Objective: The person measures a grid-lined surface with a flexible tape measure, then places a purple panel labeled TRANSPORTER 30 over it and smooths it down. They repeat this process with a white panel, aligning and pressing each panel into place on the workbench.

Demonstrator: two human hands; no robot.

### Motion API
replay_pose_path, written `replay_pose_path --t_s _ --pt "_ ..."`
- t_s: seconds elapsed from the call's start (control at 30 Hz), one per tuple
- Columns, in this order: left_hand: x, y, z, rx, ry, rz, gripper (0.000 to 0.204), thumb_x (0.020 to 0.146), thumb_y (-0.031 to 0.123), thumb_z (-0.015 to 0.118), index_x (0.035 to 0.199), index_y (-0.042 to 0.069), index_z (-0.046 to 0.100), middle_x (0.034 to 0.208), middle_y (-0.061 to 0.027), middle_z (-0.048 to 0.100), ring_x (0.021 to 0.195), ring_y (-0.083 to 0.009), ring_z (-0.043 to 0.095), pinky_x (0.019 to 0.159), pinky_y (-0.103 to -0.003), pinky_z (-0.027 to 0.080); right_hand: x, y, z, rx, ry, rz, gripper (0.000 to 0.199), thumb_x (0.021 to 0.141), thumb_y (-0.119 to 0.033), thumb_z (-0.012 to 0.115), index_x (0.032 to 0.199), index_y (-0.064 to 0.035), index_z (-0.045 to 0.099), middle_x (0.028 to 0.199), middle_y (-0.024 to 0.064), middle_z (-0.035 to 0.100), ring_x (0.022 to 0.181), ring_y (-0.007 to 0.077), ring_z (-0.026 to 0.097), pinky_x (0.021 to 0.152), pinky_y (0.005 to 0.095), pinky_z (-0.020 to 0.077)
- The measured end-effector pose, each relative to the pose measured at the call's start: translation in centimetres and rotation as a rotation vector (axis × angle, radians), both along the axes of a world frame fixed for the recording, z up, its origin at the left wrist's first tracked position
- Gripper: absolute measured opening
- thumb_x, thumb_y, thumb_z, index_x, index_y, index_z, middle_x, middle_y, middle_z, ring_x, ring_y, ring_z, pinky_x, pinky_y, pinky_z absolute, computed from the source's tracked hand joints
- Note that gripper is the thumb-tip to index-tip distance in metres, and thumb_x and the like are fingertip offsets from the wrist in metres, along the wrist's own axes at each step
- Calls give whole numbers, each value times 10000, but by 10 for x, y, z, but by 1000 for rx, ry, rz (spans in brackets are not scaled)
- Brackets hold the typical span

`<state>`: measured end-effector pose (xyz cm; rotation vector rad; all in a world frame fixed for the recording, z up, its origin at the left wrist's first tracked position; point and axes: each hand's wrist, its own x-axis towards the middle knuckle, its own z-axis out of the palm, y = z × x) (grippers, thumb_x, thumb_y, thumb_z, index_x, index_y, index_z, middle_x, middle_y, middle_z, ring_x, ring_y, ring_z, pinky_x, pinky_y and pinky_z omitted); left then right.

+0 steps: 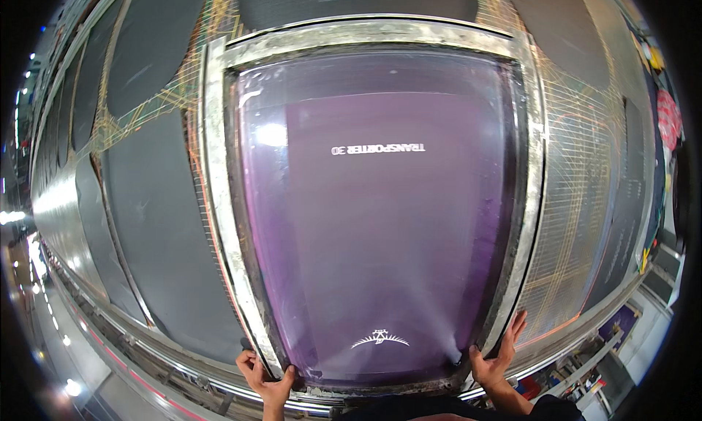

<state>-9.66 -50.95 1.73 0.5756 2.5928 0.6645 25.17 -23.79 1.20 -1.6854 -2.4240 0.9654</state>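
Observation:
A large screen printing frame (pixel 219 150) with a pale, worn metal border lies in front of me on a long table. Its mesh (pixel 380 224) is purple and shows white lettering and a small white emblem near my end. My left hand (pixel 268 379) grips the near left corner, thumb on the inner side and fingers curled at the outer side. At the near right corner, my right hand (pixel 499 362) straddles the border, its thumb on top and its fingers along the outer edge. Whatever lies directly under the frame is partly hidden.
Dark grey cut panels (pixel 153 231) lie along the table to the left, with more beyond the frame. Yellow and orange guide lines (pixel 578 165) cross the surface on the right. A metal rail (pixel 197 377) runs along the near edge. Shelves with items (pixel 585 370) stand at lower right.

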Motion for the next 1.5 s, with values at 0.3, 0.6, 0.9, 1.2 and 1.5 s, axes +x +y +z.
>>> replay_pose_path --t_s 0.3,0.6,0.9,1.2,1.5 --pt "3 -3 -2 32 -18 27 596 657 312 861 1070 0 566 1161 -114 383 1034 -235 423 900 -347 376 3 -1 -1 -3 -4 29 1002 771 -321 705 1522 128 218 1572 384 191 1517 483 32 1189 596 -34" --pt "2 3 2 14 13 -25 590 682 300 832 1113 -26 594 1172 -133 399 1056 -267 436 919 -373 374 1 -1 -2 0 -11 40 979 774 -300 711 1522 114 236 1598 311 225 1513 498 38 1187 604 -36" --pt "7 2 -5 125 16 7 540 702 241 826 1115 -22 599 1231 -119 372 1062 -244 421 937 -365 375 -1 -4 -5 56 105 -11 943 756 -237 716 1533 55 269 1559 289 337 1492 535 105 1189 623 8" --pt "-4 64 27 8 623 -375 804 815 368 657 1479 -11 410 1404 -312 311 1247 -418 400 998 -509 380 -9 -8 3 -16 -58 -8 919 848 -320 628 1513 136 188 1589 328 209 1502 523 21 1178 637 -41" --pt "-19 360 -15 108 332 -710 673 772 619 733 1371 338 611 1606 -202 279 1459 -515 214 1143 -647 204 -3 -16 -2 32 -91 5 943 834 -296 627 1536 97 136 1603 318 174 1509 503 15 1179 618 -72"
